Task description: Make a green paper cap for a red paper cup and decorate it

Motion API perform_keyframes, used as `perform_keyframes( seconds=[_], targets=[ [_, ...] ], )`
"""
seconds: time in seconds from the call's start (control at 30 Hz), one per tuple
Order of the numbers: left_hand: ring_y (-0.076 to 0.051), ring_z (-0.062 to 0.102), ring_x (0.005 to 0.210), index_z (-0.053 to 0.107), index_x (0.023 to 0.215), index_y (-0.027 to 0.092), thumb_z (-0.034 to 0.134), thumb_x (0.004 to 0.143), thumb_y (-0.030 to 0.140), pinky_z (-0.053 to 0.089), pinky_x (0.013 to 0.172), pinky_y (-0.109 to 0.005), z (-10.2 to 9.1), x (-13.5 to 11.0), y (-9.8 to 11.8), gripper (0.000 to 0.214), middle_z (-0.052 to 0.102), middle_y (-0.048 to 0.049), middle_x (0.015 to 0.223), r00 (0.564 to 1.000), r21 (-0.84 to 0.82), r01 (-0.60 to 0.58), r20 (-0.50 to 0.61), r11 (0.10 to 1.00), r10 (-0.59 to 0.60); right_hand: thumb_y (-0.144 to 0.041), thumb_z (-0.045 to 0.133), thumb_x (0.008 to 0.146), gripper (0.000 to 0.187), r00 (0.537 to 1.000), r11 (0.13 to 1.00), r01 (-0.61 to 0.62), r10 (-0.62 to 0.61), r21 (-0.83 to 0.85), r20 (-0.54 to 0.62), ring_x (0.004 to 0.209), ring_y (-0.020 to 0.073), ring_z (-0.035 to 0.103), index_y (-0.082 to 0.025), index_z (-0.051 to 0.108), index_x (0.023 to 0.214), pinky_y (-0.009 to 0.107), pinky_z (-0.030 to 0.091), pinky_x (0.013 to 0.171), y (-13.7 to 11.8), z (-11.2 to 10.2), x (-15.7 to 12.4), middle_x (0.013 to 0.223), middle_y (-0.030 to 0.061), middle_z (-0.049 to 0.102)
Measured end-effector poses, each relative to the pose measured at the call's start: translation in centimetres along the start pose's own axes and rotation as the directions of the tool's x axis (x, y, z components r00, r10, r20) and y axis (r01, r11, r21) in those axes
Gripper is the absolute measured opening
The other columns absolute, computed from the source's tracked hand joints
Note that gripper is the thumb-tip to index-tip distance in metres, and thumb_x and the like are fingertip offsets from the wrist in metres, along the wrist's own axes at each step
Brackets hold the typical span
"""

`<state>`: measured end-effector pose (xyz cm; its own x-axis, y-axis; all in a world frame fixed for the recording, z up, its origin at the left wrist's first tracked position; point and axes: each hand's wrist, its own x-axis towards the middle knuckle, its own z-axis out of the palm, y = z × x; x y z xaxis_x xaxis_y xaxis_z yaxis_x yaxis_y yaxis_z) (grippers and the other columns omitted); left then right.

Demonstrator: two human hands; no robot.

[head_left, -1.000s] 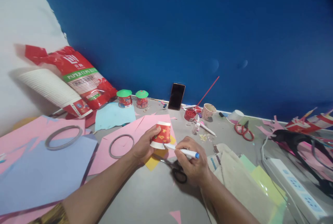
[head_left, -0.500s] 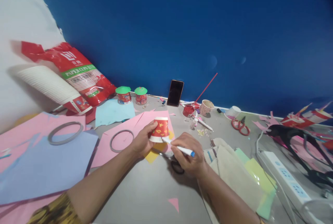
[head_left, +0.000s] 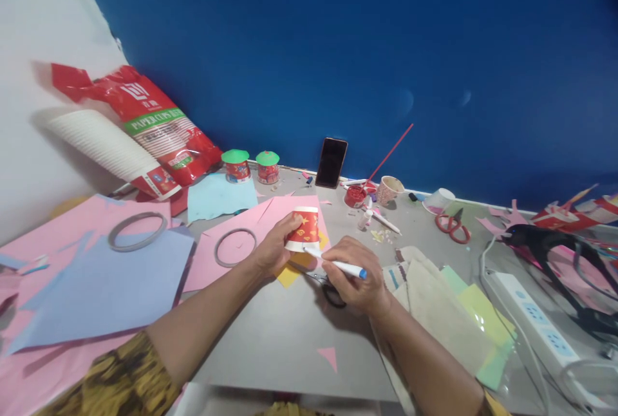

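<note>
My left hand (head_left: pixel 273 250) is closed around an upside-down red paper cup (head_left: pixel 304 228) with gold stars, pressing it onto a yellow paper piece (head_left: pixel 290 274). My right hand (head_left: pixel 355 271) grips a white marker with a blue end (head_left: pixel 338 265); its tip touches the cup's white rim near the base. Black-handled scissors (head_left: pixel 331 290) lie on the grey table (head_left: pixel 270 339), partly under my right hand.
Pink sheet (head_left: pixel 232 236) with a grey ring (head_left: pixel 235 246), blue sheet (head_left: pixel 101 287) with another ring (head_left: pixel 137 230). Bag of paper cups (head_left: pixel 135 132) at left. Two green-lidded cups (head_left: pixel 251 166), phone (head_left: pixel 331 162), red scissors (head_left: pixel 451 223), power strip (head_left: pixel 531 319), cloth and papers (head_left: pixel 449 313) at right.
Both hands keep their grip on cup and marker. The cup has turned a little in my left hand. The view has shifted slightly; the marker tip stays at the cup's rim.
</note>
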<state>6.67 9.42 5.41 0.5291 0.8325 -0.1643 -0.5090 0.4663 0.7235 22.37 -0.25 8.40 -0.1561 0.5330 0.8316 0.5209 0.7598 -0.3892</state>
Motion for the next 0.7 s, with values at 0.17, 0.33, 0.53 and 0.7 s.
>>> perform_keyframes(
  seconds=[0.17,0.33,0.53,0.7],
  targets=[
    [-0.022,0.070,0.073,0.070,0.093,0.015,0.078,0.081,0.034,0.056,0.071,-0.034,0.25,-0.12,0.01,0.023,0.073,-0.0056,0.080,1.000,0.002,-0.016,0.021,1.000,0.016,-0.008,0.061,0.094,0.014,1.000,1.000,-0.013,0.013,-0.014,0.001,0.066,0.0179,0.066,-0.020,0.068,0.098,0.034,0.052,0.064,0.26,0.12,-0.07,0.077,0.0048,0.076],
    [-0.021,0.069,0.073,0.069,0.091,0.016,0.078,0.080,0.034,0.056,0.071,-0.033,0.49,-0.20,0.00,0.024,0.072,-0.0050,0.079,0.999,-0.009,-0.025,0.025,1.000,0.025,-0.010,0.062,0.094,0.014,1.000,1.000,-0.002,0.002,-0.023,-0.020,0.067,0.0183,0.068,-0.020,0.068,0.101,0.034,0.052,0.064,0.26,0.06,-0.01,0.079,0.0052,0.077],
    [-0.021,0.070,0.074,0.068,0.089,0.017,0.078,0.079,0.033,0.056,0.072,-0.033,0.39,-0.12,-0.06,0.021,0.072,-0.0045,0.079,1.000,-0.011,-0.024,0.008,1.000,0.025,-0.010,0.061,0.096,0.014,1.000,0.998,0.001,-0.001,-0.058,0.003,0.067,0.0179,0.066,-0.021,0.068,0.102,0.033,0.052,0.065,0.16,0.09,0.00,0.079,0.0051,0.076],
    [-0.022,0.071,0.074,0.068,0.088,0.017,0.078,0.079,0.031,0.057,0.074,-0.034,0.52,-0.19,-0.04,0.020,0.073,-0.0050,0.079,1.000,-0.023,-0.012,-0.009,1.000,0.012,-0.009,0.062,0.096,0.014,1.000,0.998,0.004,-0.005,-0.066,-0.011,0.067,0.0178,0.065,-0.021,0.068,0.101,0.033,0.051,0.065,0.11,-0.02,0.07,0.079,0.0046,0.076]
  ],
)
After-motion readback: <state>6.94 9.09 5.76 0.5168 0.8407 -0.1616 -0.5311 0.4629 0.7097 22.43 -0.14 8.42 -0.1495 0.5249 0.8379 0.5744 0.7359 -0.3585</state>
